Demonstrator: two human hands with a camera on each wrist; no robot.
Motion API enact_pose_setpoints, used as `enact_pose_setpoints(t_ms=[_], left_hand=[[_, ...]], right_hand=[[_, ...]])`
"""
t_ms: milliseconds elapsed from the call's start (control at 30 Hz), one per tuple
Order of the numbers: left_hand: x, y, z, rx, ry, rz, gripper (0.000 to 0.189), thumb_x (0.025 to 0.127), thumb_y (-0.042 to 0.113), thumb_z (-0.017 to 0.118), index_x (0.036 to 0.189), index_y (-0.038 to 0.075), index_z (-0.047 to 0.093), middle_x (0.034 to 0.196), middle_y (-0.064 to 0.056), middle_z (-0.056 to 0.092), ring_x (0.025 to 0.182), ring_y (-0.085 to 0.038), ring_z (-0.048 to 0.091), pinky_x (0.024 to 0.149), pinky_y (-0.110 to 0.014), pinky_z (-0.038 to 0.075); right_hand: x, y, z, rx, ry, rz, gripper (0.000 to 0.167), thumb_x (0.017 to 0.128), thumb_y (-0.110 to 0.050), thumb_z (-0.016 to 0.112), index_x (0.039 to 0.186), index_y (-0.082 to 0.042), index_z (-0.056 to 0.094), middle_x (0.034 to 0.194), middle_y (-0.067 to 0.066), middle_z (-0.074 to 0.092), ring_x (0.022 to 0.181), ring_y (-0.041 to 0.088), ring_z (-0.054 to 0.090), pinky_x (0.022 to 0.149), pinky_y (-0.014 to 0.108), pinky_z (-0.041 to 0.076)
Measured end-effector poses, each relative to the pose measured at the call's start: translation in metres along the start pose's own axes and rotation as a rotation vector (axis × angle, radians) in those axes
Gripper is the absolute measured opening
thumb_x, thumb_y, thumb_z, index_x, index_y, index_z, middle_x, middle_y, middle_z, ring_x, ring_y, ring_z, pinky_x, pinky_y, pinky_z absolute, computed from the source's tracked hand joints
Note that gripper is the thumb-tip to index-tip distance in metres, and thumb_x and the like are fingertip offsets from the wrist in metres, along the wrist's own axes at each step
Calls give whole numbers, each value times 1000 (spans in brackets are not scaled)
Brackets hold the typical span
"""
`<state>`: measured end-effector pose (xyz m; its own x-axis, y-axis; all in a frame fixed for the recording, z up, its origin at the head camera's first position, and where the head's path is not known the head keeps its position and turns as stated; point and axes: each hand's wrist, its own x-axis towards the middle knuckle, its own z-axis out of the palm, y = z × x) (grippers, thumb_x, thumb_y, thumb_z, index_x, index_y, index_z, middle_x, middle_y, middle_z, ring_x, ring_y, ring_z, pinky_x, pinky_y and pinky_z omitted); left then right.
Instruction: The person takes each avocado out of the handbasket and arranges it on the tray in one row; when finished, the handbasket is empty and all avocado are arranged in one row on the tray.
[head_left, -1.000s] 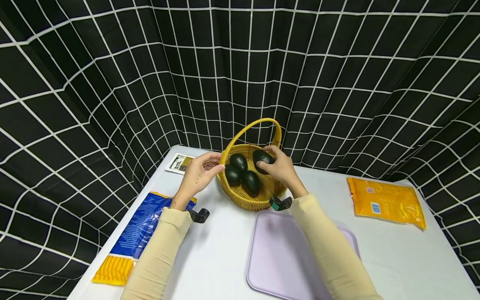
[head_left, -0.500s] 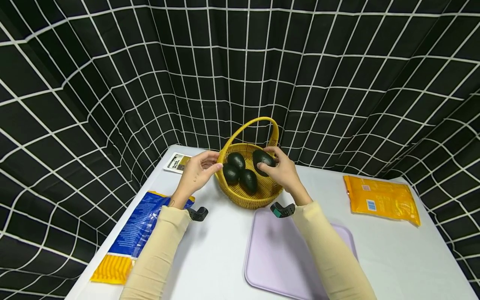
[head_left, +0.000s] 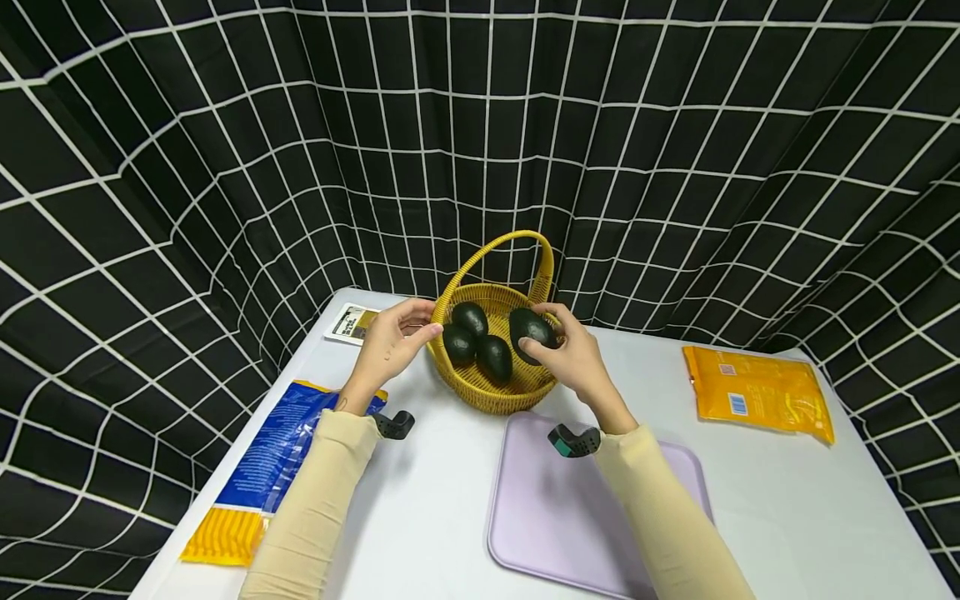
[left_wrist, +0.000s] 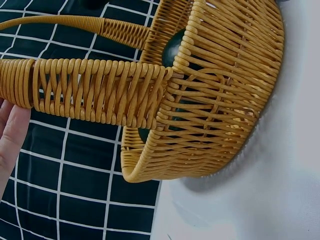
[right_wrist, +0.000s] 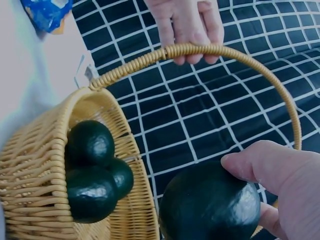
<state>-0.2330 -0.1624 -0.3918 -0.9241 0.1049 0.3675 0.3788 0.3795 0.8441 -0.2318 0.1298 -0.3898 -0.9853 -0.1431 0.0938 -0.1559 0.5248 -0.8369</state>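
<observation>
Three avocados (head_left: 495, 359) lie in the basket (head_left: 487, 402) near the tabletop's (head_left: 427, 500) back edge; my right fingers (head_left: 566, 318) pinch a fourth avocado (head_left: 529, 329), just drawn slightly toward the front edge, so it seems free of the others. My left fingers (head_left: 411, 310) pinch the handle (left_wrist: 100, 92).

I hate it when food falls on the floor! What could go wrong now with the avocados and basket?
The avocado in the right hand looks smooth and shiny, so it might slip. The left hand pinches one side of the handle, so a tug could tip the wicker basket. Then the three other avocados inside might roll.
</observation>
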Motion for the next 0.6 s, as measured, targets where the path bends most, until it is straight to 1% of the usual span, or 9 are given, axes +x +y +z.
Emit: enact_pose_setpoints(t_ms=[200,433,600], left_hand=[[0,1,-1,-22,-12,-16,29,92,14,75,118,2,69,111,-16,73,103,-28,70,95,-39,59],[1,1,-1,-28,-15,-17,30,92,15,76,118,2,69,111,-16,73,103,-27,70,94,-39,59],[1,0,-1,-19,-10,-9,29,92,14,75,119,2,69,111,-15,73,102,-26,70,92,-35,60]], right_hand=[[-16,6,1,2,9,-10,57,89,-35,75,140,-33,50,119,16,64,99,30,64,71,32,55],[-32,12,3,9,30,-13,55,88,-33,76,137,-34,52,113,13,66,85,27,64,68,32,54],[-42,11,3,36,38,4,55,87,-31,77,137,-36,52,117,13,65,86,28,67,70,33,55]])
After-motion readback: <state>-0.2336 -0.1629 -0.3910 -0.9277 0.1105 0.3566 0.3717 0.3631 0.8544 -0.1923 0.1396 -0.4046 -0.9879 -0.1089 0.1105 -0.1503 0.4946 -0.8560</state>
